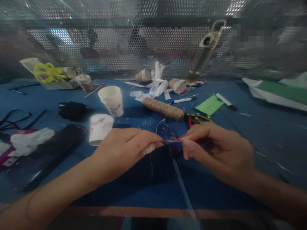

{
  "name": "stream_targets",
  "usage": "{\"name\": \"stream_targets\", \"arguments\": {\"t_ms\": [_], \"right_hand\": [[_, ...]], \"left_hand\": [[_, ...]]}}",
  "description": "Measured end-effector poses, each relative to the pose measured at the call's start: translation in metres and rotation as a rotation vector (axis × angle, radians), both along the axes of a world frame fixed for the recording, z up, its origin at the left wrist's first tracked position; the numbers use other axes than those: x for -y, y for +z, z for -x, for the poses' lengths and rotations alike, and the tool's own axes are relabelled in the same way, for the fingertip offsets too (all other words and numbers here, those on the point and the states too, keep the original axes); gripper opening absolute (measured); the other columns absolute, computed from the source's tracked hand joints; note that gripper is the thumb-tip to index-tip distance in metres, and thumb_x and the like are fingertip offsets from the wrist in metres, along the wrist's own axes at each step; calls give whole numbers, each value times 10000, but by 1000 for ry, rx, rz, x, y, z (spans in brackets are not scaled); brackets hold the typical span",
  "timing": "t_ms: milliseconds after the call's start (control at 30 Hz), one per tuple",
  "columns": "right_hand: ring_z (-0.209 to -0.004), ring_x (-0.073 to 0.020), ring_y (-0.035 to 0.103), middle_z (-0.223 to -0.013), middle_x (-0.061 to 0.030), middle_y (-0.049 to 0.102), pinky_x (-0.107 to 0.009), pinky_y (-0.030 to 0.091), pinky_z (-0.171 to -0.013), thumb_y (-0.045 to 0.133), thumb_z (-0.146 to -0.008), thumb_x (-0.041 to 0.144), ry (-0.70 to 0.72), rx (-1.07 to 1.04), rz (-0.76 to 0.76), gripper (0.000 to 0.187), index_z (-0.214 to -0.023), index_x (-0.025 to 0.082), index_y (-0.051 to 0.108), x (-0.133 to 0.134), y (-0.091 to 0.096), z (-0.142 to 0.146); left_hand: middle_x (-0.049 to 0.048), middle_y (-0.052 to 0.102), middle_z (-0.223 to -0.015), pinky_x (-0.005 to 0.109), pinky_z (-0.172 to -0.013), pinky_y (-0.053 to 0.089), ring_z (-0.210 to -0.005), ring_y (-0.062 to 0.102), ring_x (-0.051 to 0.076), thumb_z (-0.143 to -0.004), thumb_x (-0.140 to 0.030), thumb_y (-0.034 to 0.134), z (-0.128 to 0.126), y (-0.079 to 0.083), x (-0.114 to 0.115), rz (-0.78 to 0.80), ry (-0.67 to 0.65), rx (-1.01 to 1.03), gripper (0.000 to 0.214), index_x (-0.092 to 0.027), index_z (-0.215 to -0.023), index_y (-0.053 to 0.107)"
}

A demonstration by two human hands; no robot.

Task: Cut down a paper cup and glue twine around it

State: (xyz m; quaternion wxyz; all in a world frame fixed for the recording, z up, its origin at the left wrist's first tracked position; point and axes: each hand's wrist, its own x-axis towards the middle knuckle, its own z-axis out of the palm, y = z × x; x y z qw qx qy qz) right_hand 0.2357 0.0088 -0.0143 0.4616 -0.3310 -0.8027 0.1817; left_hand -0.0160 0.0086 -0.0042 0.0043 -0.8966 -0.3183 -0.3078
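My left hand (124, 148) and my right hand (216, 150) meet over the blue table (251, 134), both pinched on a small dark blue piece (173, 146) held between them. A thin strand of twine runs across the piece to the left fingertips, and a loop of it rises just above. A clear thin strip (184, 188) hangs down from the piece toward the table's front edge. Behind the hands lies a spool of brown twine (163, 108).
Two white paper cups (100, 128) (111, 100) stand left of the hands. Red and yellow handled pliers (198, 119), a green paper (209, 105), a pen (184, 100), cardboard rolls, yellow scissors (48, 72) and a black cloth (72, 110) lie around. A perforated metal wall (134, 38) closes the back.
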Motion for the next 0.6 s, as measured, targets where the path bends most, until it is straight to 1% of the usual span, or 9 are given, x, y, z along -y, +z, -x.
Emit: {"name": "stream_targets", "arguments": {"t_ms": [100,300,467,600], "right_hand": [[-537,-88,682,-680,63,733,-184,549,-509,699,-956,220,-1,25,-30,66,-896,246,704,-4,1,0],[-510,-75,680,-685,56,752,-167,552,-506,708,-963,223,-42,4,24,51,-923,238,736,-5,-2,-3],[-545,-76,692,-716,56,764,-178,560,-541,711,-967,220,-34,39,-14,45,-952,245,744,-5,-3,-4],[-550,-80,687,-735,53,774,-182,552,-534,702,-967,210,-34,112,-66,62,-933,244,741,-5,0,-3]], "left_hand": [[-2,839,-810,233,-634,545,-710,793,162,-1081,-249,518,-1,1,-2,9,7,0,290,-161,-1006,784],[-1,846,-856,216,-676,569,-754,802,154,-1078,-229,502,-3,-4,0,4,23,-15,273,-167,-1057,767],[-8,845,-892,219,-703,568,-790,809,153,-1065,-204,530,-1,-6,0,13,-1,-28,226,-174,-1075,754],[-10,835,-859,234,-672,560,-766,808,158,-1078,-229,514,-2,-5,-1,-1,-4,-37,244,-166,-1055,749]]}}
